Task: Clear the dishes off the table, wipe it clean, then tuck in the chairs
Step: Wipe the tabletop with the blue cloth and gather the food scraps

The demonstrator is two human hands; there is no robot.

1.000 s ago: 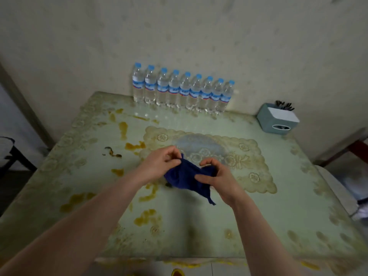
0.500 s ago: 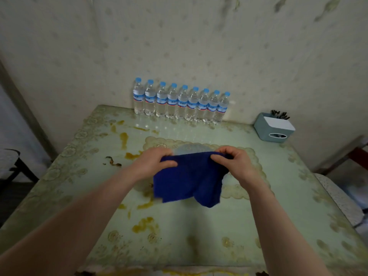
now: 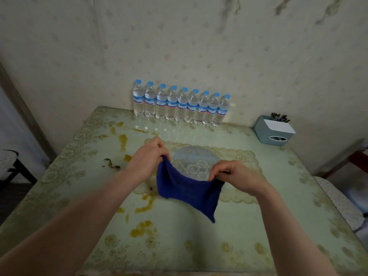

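A dark blue cloth [image 3: 189,191] hangs spread out above the middle of the table [image 3: 249,226]. My left hand [image 3: 148,159] pinches its upper left corner and my right hand [image 3: 237,175] pinches its upper right corner, so the cloth sags between them with one corner pointing down. The table has a pale green lace-patterned cover under glass. Yellow-brown sauce smears [image 3: 143,229] run across its left and front-left parts, and a small food scrap [image 3: 111,164] lies at the left.
Several water bottles [image 3: 180,105] stand in a row against the wall at the back. A grey-blue tissue box with pens [image 3: 275,130] sits at the back right corner. A chair seat [image 3: 338,202] shows at the right edge, another chair [image 3: 10,166] at the left.
The cloth went from bunched between my hands to stretched open. My hands moved apart, and the cloth's lower corner now hangs down to the right.
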